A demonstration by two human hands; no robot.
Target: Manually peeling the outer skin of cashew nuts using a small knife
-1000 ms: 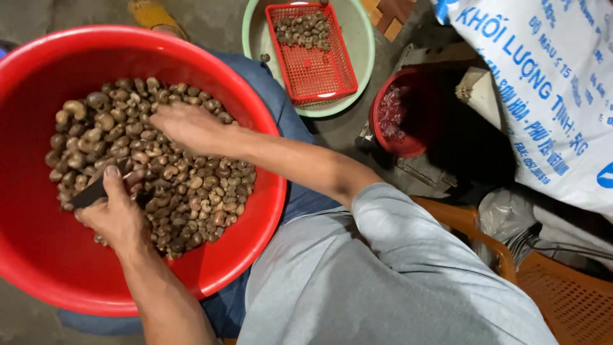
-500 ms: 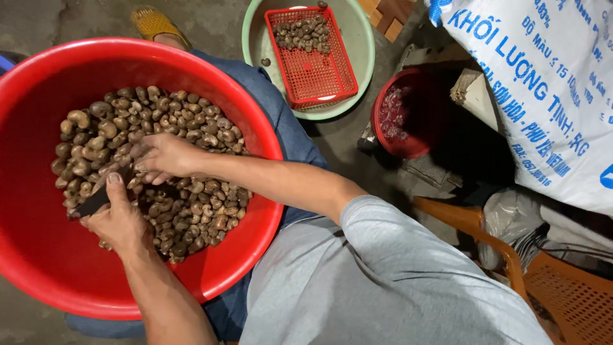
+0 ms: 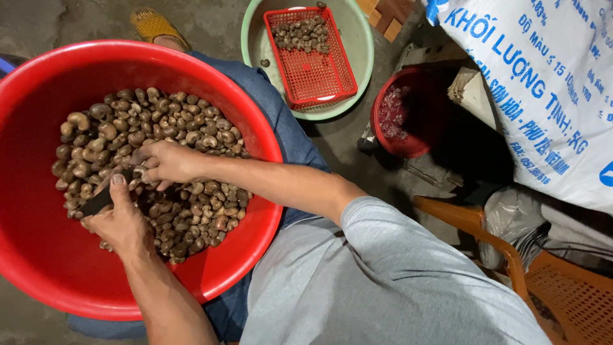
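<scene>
**Picking a nut out of the red basin**

Picking from the heap: right hand [image 3: 167, 163] sits palm-down on the nuts [image 3: 191, 134] near the basin's middle, fingers curled around what looks like one or two nuts; exact grasp is hidden under the knuckles. Left hand [image 3: 121, 220] is toward the basin's near-left wall, clenched on a dark tool [image 3: 96, 203], thumb pressed along its top. Blade end is buried among nuts, can't tell its shape.

Basin [image 3: 38, 281] rests on the person's lap. Nuts are heaped from the basin's centre toward its far side; the near-left floor is bare red.

My read on doing this step well:
- Take one nut, not a pinch. Loose extras drop back and slow the cut.
- Bring the nut to the tool, keep the tool hand parked. Hands are almost touching already, so travel is short.
- Keep the fingertips off the tool's edge side.
- Keep the basin level on the knees.

Beyond the basin's far-right rim: green bowl [image 3: 357, 70] holding a red basket [image 3: 313, 73] with a few nuts at its far end. Small red bucket [image 3: 399, 121] right of that, white sack [image 3: 543, 96] further right.
</scene>
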